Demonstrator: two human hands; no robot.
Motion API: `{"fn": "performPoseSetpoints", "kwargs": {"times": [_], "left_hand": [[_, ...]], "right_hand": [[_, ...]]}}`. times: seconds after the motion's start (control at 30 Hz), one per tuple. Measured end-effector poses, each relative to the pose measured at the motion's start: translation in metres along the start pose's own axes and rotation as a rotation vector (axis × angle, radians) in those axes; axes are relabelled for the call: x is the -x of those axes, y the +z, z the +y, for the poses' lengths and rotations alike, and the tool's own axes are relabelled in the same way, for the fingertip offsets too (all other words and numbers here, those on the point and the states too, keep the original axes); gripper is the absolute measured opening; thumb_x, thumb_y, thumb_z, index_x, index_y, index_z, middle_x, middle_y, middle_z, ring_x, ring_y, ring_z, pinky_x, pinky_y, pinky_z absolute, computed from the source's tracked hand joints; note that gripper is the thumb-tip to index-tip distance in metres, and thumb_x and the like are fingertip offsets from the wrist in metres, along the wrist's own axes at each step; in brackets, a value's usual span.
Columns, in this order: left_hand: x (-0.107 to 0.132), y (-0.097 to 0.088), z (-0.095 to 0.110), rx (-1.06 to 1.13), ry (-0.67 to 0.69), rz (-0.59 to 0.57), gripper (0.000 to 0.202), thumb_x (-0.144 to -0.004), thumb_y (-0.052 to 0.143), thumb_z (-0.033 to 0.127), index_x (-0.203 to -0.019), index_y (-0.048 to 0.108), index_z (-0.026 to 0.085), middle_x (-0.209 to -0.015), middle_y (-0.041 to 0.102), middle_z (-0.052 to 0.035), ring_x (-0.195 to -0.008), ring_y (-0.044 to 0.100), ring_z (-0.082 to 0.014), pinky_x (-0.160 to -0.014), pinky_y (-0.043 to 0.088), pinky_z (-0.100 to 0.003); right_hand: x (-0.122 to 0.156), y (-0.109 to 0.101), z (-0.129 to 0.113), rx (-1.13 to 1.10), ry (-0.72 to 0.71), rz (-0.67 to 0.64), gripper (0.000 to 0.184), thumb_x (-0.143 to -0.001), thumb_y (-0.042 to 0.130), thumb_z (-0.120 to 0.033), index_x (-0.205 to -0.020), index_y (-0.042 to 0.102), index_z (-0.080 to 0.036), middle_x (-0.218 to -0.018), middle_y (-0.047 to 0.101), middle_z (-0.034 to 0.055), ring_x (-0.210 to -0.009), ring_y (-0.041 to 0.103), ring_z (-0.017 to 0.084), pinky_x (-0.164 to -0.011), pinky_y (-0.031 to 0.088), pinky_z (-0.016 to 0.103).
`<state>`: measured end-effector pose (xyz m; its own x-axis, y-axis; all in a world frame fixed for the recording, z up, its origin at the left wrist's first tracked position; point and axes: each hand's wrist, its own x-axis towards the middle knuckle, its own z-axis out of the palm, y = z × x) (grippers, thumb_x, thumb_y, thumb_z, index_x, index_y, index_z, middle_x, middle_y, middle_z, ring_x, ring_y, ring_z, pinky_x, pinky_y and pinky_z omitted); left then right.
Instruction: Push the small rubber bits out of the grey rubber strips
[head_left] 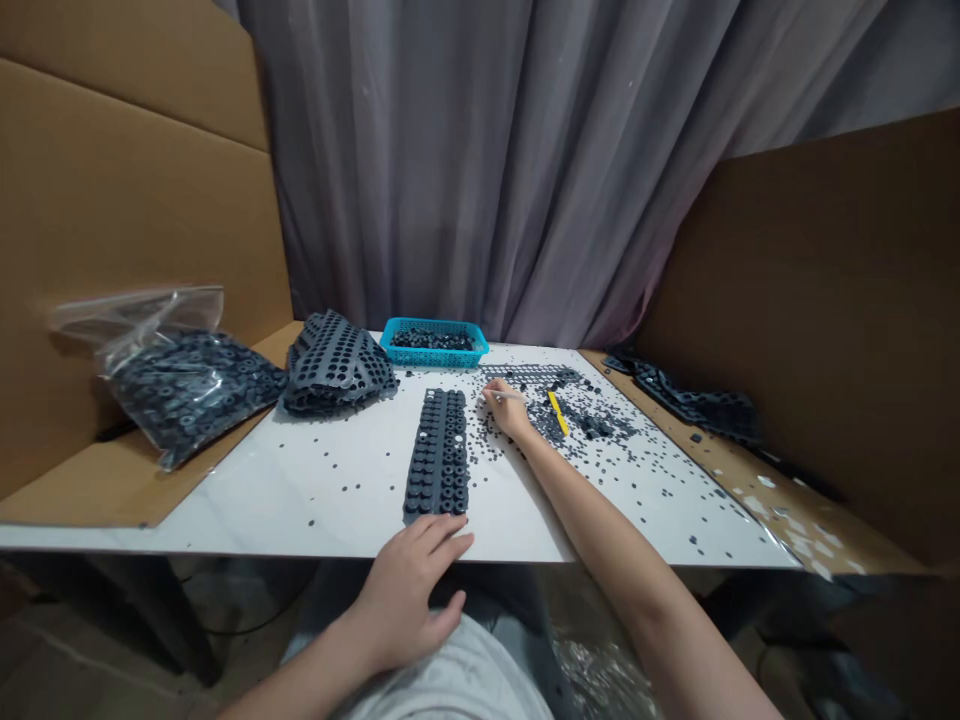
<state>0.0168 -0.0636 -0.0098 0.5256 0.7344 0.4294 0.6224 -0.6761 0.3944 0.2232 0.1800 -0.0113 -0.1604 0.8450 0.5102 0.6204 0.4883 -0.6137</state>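
A dark moulded rubber sheet (437,455) with rows of round pieces lies upright to me on the white table. My left hand (411,580) is open, its fingers spread, with the fingertips on the sheet's near end. Just right of the sheet's far part, my right hand (510,412) is closed round a thin pale pen-like stick (508,395); its tip is too small to make out. Many tiny dark discs (517,455) lie scattered around and beyond the right hand. Behind that hand is a flat perforated strip (529,374).
A blue basket (433,358) of small dark pieces stands at the back. Left of it are stacked perforated sheets (334,365) and a clear bag (191,385) of dark rings. A yellow tool (558,412) lies among the discs. Cardboard walls (840,330) flank the table.
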Motion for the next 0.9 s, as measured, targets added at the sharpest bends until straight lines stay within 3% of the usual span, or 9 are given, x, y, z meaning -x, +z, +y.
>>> {"fn": "performPoseSetpoints", "kwargs": {"times": [0.2,0.37,0.5,0.6,0.73,0.9], "left_hand": [[-0.03,-0.047,-0.01,0.314,-0.051,-0.209,0.04,-0.076,0.058,0.02,-0.115,0.057,0.027,-0.116,0.062,-0.0029,-0.106,0.057,-0.0194,-0.093,0.047,-0.032],[-0.076,-0.061,-0.051,0.353,-0.102,-0.203,0.025,-0.079,0.054,0.019,-0.101,0.064,0.026,-0.102,0.066,-0.0026,-0.095,0.061,-0.0184,-0.085,0.049,-0.032],[-0.123,-0.05,-0.099,0.274,-0.24,-0.137,0.016,-0.08,0.053,0.021,-0.09,0.066,0.021,-0.089,0.066,-0.003,-0.083,0.061,-0.018,-0.072,0.049,-0.03],[-0.152,-0.033,-0.128,0.197,-0.304,-0.084,0.011,-0.078,0.056,0.022,-0.084,0.065,0.019,-0.081,0.064,-0.0018,-0.08,0.058,-0.0184,-0.071,0.046,-0.031],[-0.168,-0.012,-0.147,0.142,-0.341,-0.06,0.011,-0.076,0.059,0.022,-0.085,0.064,0.02,-0.08,0.059,-0.0013,-0.082,0.055,-0.0195,-0.073,0.044,-0.032],[-0.167,-0.001,-0.157,0.162,-0.353,-0.081,0.01,-0.079,0.058,0.023,-0.085,0.065,0.021,-0.083,0.055,-0.002,-0.086,0.051,-0.0199,-0.073,0.043,-0.031]], "right_hand": [[0.003,-0.021,-0.001,-0.07,-0.031,-0.065,0.019,-0.083,0.048,-0.036,-0.077,0.056,-0.02,-0.073,0.06,0.0049,-0.066,0.052,0.018,-0.061,0.04,0.029],[0.004,-0.03,-0.008,-0.278,0.099,-0.204,0.022,-0.079,0.06,-0.04,-0.078,0.063,-0.018,-0.07,0.064,0.0048,-0.062,0.057,0.017,-0.056,0.043,0.028],[0.001,-0.025,-0.017,-0.536,0.353,-0.292,0.022,-0.07,0.07,-0.037,-0.081,0.069,-0.018,-0.075,0.069,0.0056,-0.066,0.063,0.017,-0.058,0.049,0.028],[-0.001,-0.016,-0.026,-0.617,0.442,-0.308,0.017,-0.068,0.073,-0.033,-0.078,0.069,-0.019,-0.072,0.069,0.0047,-0.064,0.063,0.016,-0.057,0.049,0.028],[-0.001,-0.003,-0.034,-0.58,0.39,-0.284,0.009,-0.071,0.071,-0.031,-0.073,0.069,-0.022,-0.072,0.067,0.0035,-0.067,0.062,0.017,-0.061,0.05,0.03],[0.001,0.005,-0.033,-0.559,0.283,-0.293,0.003,-0.076,0.068,-0.028,-0.074,0.068,-0.025,-0.091,0.069,0.0055,-0.087,0.064,0.02,-0.079,0.051,0.038]]}}
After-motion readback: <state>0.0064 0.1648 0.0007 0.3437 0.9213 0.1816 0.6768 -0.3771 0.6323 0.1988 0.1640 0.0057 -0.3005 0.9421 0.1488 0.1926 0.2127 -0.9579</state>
